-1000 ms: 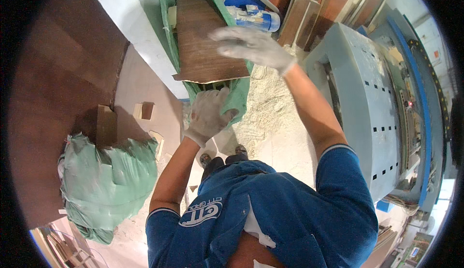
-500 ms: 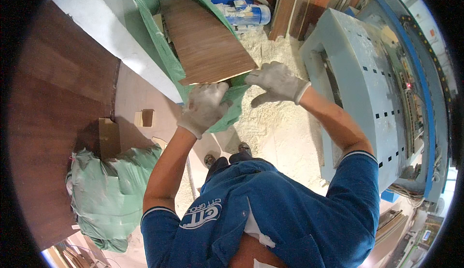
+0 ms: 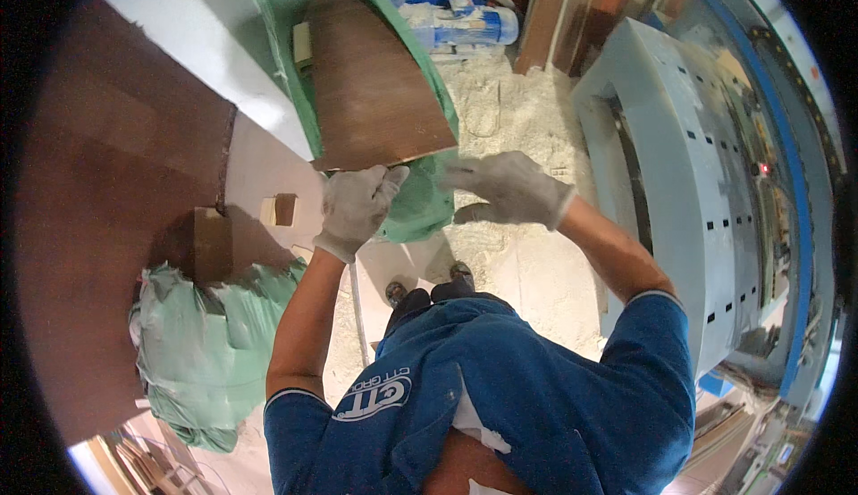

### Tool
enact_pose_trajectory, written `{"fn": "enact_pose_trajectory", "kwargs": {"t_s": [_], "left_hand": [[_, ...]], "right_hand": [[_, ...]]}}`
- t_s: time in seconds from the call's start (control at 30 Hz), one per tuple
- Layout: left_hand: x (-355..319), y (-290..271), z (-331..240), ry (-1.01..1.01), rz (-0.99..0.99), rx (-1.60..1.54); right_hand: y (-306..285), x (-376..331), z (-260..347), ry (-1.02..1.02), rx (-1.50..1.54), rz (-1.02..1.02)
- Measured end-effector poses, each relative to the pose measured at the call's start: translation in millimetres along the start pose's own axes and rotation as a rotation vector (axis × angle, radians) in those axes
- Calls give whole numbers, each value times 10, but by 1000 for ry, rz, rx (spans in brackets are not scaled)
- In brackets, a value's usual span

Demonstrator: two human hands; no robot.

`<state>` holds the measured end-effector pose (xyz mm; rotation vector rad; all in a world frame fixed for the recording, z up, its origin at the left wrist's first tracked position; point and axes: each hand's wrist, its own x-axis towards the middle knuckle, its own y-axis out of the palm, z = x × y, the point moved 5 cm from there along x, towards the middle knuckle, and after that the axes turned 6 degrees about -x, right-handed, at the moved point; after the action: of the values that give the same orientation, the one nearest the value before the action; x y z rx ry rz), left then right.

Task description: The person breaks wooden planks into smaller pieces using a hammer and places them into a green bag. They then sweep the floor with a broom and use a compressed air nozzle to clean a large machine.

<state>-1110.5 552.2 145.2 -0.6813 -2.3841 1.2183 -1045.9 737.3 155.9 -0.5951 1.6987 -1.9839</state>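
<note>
A large green plastic sack (image 3: 420,205) stands in front of me with its mouth spread. A dark brown wood-grain board (image 3: 375,84), wide at the near end, lies in that mouth, and a pale offcut (image 3: 302,44) shows beside it. My left hand (image 3: 359,209), in a whitish work glove, is closed on the sack's near side, just below the board's near edge; its fingertips are partly hidden. To the right of the sack, my gloved right hand (image 3: 514,189) has its fingers stretched out and thumb apart, with nothing in it. Its fingertips are blurred.
A second green sack (image 3: 210,361) stands at the left by a large brown panel (image 3: 116,209). A pale blue machine (image 3: 661,155) fills the right. Sawdust (image 3: 514,120) covers the floor; blue motors (image 3: 460,26) and leaning boards (image 3: 554,17) stand behind.
My right hand has come away from the board's right corner and moved slightly down. The board appears turned a little and sits narrower within the sack. My left hand stays near its edge.
</note>
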Motion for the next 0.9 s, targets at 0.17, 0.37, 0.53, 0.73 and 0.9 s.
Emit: {"fn": "enact_pose_trajectory", "kwargs": {"t_s": [0.17, 0.37, 0.53, 0.73, 0.9], "left_hand": [[-46, 106, 25, 125, 65, 100], [-199, 42, -38, 178, 54, 237], [-243, -316, -54, 284, 48, 473], [-161, -165, -157, 308, 69, 470], [-228, -122, -197, 334, -45, 231]], "right_hand": [[-346, 321, 79, 29, -113, -531], [120, 961, 13, -67, -261, -255], [102, 772, -208, -170, -419, -329], [-60, 759, -261, -178, -467, -294], [-3, 1073, -111, -117, -365, -181]]}}
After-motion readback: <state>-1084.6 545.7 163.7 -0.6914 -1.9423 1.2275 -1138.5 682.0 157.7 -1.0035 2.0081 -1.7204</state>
